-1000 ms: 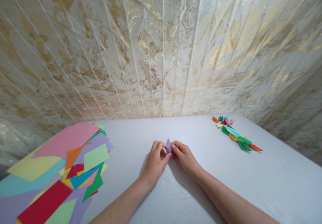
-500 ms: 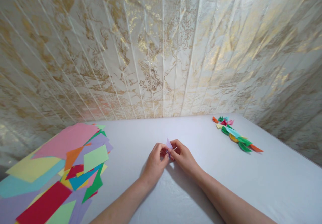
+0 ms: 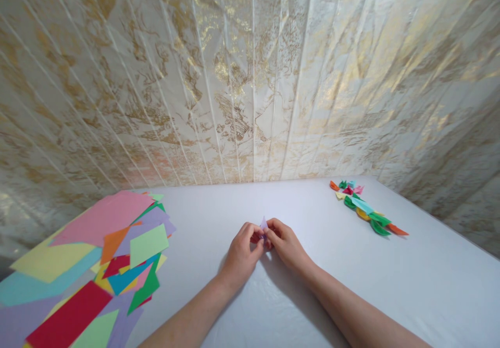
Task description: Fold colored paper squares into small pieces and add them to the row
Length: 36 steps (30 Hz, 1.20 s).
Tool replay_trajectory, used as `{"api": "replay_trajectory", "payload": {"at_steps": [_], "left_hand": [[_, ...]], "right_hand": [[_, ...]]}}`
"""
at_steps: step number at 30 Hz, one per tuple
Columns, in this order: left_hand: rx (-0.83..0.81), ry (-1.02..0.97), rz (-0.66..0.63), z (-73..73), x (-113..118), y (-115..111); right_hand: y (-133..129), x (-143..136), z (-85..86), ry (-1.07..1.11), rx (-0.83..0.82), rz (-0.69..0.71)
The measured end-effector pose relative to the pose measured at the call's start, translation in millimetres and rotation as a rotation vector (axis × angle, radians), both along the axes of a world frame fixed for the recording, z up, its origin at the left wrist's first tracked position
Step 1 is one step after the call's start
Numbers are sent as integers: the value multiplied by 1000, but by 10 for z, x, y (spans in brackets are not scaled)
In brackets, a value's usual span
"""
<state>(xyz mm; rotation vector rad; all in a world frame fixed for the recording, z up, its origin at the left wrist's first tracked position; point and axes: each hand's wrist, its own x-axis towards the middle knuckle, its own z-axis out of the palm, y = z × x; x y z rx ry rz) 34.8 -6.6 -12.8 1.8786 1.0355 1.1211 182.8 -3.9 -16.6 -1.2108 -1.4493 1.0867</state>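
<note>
A small piece of folded purple paper [image 3: 264, 224] is pinched between my two hands, just above the white table [image 3: 219, 207]. My left hand [image 3: 245, 249] grips it from the left with thumb and fingertips closed. From the right, my right hand [image 3: 286, 244] presses on it with thumb and forefinger. Only a pointed tip of the paper rises above the fingers; its lower part is mostly hidden by them.
Loose coloured paper sheets and scraps, among them a pink sheet [image 3: 105, 218] and a red rectangle [image 3: 70, 317], cover the left side. Folded paper pieces [image 3: 363, 206] in several colours lie in a row at the right. A gold-patterned curtain [image 3: 242, 77] hangs behind the table.
The tip of the purple paper has shifted slightly to the right and shows a little less. Both hands keep their pinch and have barely moved.
</note>
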Motion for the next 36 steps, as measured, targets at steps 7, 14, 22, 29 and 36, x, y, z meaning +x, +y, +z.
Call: {"api": "replay_trajectory", "payload": {"at_steps": [7, 14, 22, 29, 36], "left_hand": [[-105, -66, 58, -45, 0, 32], [-301, -213, 90, -93, -14, 117], [-266, -221, 134, -149, -17, 146], [-255, -206, 170, -179, -23, 180], [-292, -215, 153, -108, -45, 161]], "right_hand": [[6, 23, -10, -14, -6, 25], [6, 12, -82, 0, 7, 10], [-68, -2, 17, -205, 104, 6], [-90, -20, 66, -269, 81, 19], [-93, -17, 52, -284, 67, 1]]}}
